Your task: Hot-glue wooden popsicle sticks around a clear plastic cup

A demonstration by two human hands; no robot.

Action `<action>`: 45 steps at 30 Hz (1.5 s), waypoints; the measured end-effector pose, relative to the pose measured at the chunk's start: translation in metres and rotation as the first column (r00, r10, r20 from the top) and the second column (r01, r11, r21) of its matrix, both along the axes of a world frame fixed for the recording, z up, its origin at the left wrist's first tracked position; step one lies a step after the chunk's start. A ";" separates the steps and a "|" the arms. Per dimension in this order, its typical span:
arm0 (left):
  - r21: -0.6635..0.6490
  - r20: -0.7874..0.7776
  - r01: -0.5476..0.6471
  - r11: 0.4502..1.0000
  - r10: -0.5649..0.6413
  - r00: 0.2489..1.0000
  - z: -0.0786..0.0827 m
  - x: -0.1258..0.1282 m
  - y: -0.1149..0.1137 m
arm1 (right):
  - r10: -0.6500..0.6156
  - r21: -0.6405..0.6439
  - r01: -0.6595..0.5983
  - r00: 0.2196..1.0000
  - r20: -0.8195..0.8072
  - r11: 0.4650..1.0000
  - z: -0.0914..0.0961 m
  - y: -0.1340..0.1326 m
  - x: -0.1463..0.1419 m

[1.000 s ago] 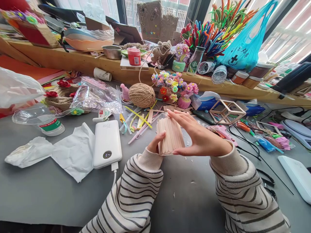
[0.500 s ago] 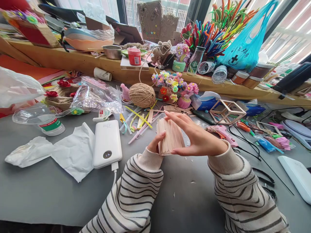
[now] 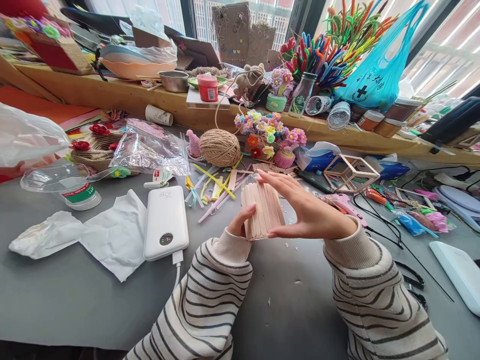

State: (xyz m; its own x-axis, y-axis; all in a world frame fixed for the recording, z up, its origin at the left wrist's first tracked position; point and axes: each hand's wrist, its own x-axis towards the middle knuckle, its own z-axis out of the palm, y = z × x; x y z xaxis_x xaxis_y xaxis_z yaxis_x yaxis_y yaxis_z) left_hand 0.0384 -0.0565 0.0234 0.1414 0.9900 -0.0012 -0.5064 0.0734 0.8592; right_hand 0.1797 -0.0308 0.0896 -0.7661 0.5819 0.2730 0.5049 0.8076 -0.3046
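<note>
One grey tabletop (image 3: 288,310) below windows (image 3: 268,12)

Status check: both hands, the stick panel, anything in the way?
Left grip holding stick panel, thumb on its face. Right grip spread from near to far edge, contact unclear. Glue gun lies beyond right grip; nothing visibly blocking the panel.

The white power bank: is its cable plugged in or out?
In: a white plug meets the near edge of the power bank, its cable trailing from it.
</note>
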 end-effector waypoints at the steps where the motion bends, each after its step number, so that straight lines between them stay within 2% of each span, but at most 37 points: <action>1: -0.002 0.040 0.043 0.999 -0.043 0.998 -0.002 -0.001 0.002 | 0.000 -0.002 0.000 1.000 0.003 1.000 0.000 0.000 0.000; 3: 0.003 0.070 0.079 0.997 -0.079 0.994 -0.008 -0.003 0.006 | 0.004 -0.012 -0.004 1.000 0.009 1.000 -0.001 0.001 0.002; 7: 0.049 0.052 0.033 0.998 -0.035 0.998 -0.020 -0.007 0.016 | 0.045 -0.038 -0.044 0.999 0.017 0.998 -0.003 0.006 0.004; 10: 0.015 0.016 0.067 0.998 -0.068 0.998 -0.026 -0.010 0.022 | 0.078 -0.068 -0.078 0.997 -0.009 0.995 -0.008 0.013 0.006; 13: 0.020 -0.095 -0.083 0.996 0.085 0.992 -0.029 -0.011 0.029 | 0.109 -0.116 -0.119 0.990 -0.085 0.986 -0.018 0.021 0.008; 16: 0.097 -0.255 -0.269 0.958 0.286 0.924 -0.029 -0.012 0.037 | 0.108 -0.172 -0.149 0.968 -0.227 0.974 -0.036 0.026 0.007; 19: 0.181 -0.369 -0.392 0.902 0.432 0.823 -0.030 -0.010 0.046 | -0.057 -0.346 -0.100 0.907 -0.416 0.933 -0.060 0.028 0.002; 22: 0.274 -0.497 -0.449 0.851 0.525 0.691 -0.033 -0.007 0.055 | -0.241 -0.496 -0.111 0.770 -0.591 0.861 -0.085 0.031 -0.007; 25: 0.471 -0.555 -0.407 0.783 0.621 0.553 -0.038 -0.003 0.061 | -0.462 -0.578 -0.003 0.599 -0.654 0.816 -0.103 0.037 -0.014; 27: 0.587 -0.548 -0.361 0.724 0.685 0.480 -0.039 -0.002 0.062 | -0.549 -0.622 0.044 0.522 -0.653 0.782 -0.109 0.040 -0.015; 29: 0.655 -0.539 -0.341 0.674 0.733 0.414 -0.038 -0.002 0.062 | -0.596 -0.651 0.069 0.486 -0.640 0.756 -0.112 0.042 -0.014; 33: 0.726 -0.514 -0.312 0.613 0.785 0.345 -0.034 -0.002 0.061 | -0.657 -0.686 0.111 0.431 -0.618 0.719 -0.111 0.041 -0.012; 37: 0.759 -0.460 -0.317 0.569 0.813 0.358 -0.030 -0.001 0.058 | -0.688 -0.703 0.123 0.376 -0.620 0.701 -0.107 0.038 -0.012; 39: 0.735 -0.438 -0.359 0.576 0.807 0.397 -0.029 -0.002 0.057 | -0.700 -0.707 0.126 0.339 -0.628 0.696 -0.104 0.038 -0.010; 40: 0.689 -0.435 -0.386 0.613 0.776 0.457 -0.028 -0.003 0.056 | -0.707 -0.709 0.129 0.316 -0.633 0.693 -0.102 0.038 -0.008; 42: 0.512 -0.411 -0.422 0.748 0.645 0.644 -0.027 -0.006 0.056 | -0.716 -0.710 0.134 0.263 -0.647 0.691 -0.095 0.037 -0.005; 44: 0.298 -0.310 -0.369 0.881 0.454 0.835 -0.025 -0.009 0.058 | -0.714 -0.705 0.131 0.212 -0.667 0.697 -0.083 0.036 -0.002; 45: 0.218 -0.254 -0.331 0.918 0.381 0.889 -0.025 -0.011 0.060 | -0.709 -0.699 0.126 0.191 -0.679 0.704 -0.076 0.034 -0.002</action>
State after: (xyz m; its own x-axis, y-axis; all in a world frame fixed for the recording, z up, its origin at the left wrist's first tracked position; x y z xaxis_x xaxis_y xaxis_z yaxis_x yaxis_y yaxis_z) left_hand 0.0271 0.0033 -0.0012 -0.2025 0.9628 0.1792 -0.2030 -0.2203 0.9541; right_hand 0.1776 0.0033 0.0140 0.1932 0.9655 0.1749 -0.0982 0.1964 -0.9756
